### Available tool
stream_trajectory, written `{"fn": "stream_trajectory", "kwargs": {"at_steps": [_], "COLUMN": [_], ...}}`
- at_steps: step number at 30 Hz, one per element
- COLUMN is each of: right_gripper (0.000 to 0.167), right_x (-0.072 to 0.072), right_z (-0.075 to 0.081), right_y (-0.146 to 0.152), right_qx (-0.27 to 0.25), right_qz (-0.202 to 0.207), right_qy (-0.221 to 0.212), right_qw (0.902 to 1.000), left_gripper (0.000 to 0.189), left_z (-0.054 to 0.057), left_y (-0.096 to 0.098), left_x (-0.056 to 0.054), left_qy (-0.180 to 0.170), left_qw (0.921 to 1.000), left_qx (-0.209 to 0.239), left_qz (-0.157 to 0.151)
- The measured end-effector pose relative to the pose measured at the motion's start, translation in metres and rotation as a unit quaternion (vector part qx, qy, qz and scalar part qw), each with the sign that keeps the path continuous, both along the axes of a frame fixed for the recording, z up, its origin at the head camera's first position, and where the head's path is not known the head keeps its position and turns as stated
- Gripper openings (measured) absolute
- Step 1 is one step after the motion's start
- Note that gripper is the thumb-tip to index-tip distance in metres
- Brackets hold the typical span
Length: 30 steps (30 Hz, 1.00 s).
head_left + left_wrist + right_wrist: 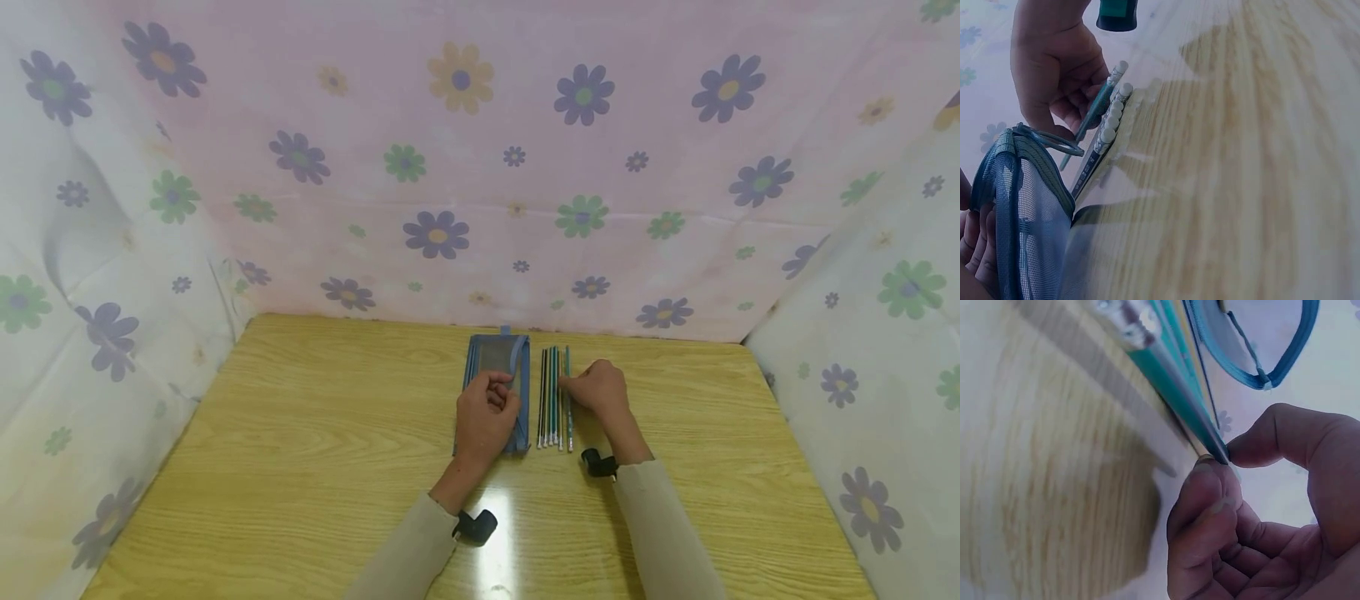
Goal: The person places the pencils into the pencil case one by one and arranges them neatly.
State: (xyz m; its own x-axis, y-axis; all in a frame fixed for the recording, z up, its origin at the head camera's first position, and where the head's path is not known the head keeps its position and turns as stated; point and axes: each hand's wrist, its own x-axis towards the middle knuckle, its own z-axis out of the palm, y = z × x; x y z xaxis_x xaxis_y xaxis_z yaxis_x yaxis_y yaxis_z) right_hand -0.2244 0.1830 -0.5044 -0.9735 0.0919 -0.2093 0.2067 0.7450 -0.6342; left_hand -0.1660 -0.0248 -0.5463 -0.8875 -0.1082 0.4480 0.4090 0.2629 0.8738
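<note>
A blue mesh zip pencil case [495, 353] lies upright in line with my view on the table. Over its lower half is my left hand [483, 423], whose curled fingers hold the case's edge; the left wrist view shows the raised zip rim [1007, 162] beside them. My right hand [602, 390] pinches a teal pencil [1169, 381] between thumb and fingertips. This pencil has a white eraser end, tilted up in the left wrist view. Several dark, teal and yellowish pencils [551, 400] lie side by side between the case and that pencil, eraser ends towards me.
The wood-grain table [322, 433] spreads out on both sides. Flower-patterned cloth [517, 183] hangs behind it and at both sides. A black wrist camera [477, 527] sits on the left cuff, another black camera [599, 462] on the right.
</note>
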Motion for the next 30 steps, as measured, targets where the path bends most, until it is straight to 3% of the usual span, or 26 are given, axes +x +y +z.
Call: {"fn": "stream_trajectory", "kwargs": {"at_steps": [10,30], "right_gripper": [0.045,0.03], "right_x": [0.01,0.018], "right_z": [0.01,0.012], "right_y": [-0.004,-0.02], "right_qx": [-0.039,-0.106], "right_qz": [-0.012,-0.016], "right_qy": [0.011,0.028], "right_qw": [0.9991,0.9939], "left_gripper": [0.021,0.02], "left_z": [-0.001,0.0], "left_y": [0.0,-0.001], "left_x": [0.0,-0.001], "left_qy": [0.014,0.01], "left_qw": [0.9999,0.9999], "left_qx": [-0.003,-0.008], "left_qz": [0.003,0.001]}}
